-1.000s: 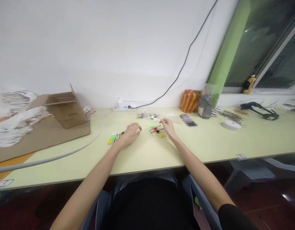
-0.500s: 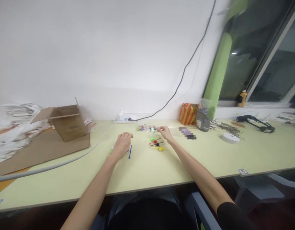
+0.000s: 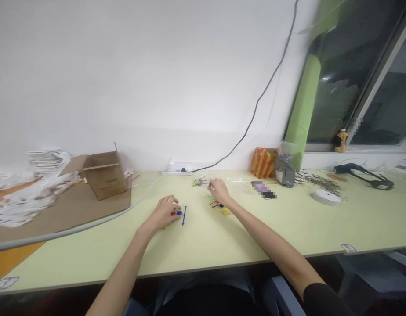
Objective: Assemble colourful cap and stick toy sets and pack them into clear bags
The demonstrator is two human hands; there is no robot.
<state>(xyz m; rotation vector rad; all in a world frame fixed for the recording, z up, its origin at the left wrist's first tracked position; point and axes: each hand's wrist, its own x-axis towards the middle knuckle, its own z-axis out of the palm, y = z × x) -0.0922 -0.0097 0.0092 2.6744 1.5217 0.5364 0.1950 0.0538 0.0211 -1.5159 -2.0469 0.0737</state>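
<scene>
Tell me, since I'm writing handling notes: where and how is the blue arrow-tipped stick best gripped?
Probably mid-shaft: pinch the blue stick from above, across its width. It looks slim and flat-lying, and the left hand is close on its left.

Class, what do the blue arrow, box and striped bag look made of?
Blue arrow: probably plastic, evenly coloured and thin; too small to judge shine.
Box: matt cardboard, plain brown with stiff flaps.
Striped bag: perhaps dullish plastic, looking crumpled; cloth possible.
</scene>
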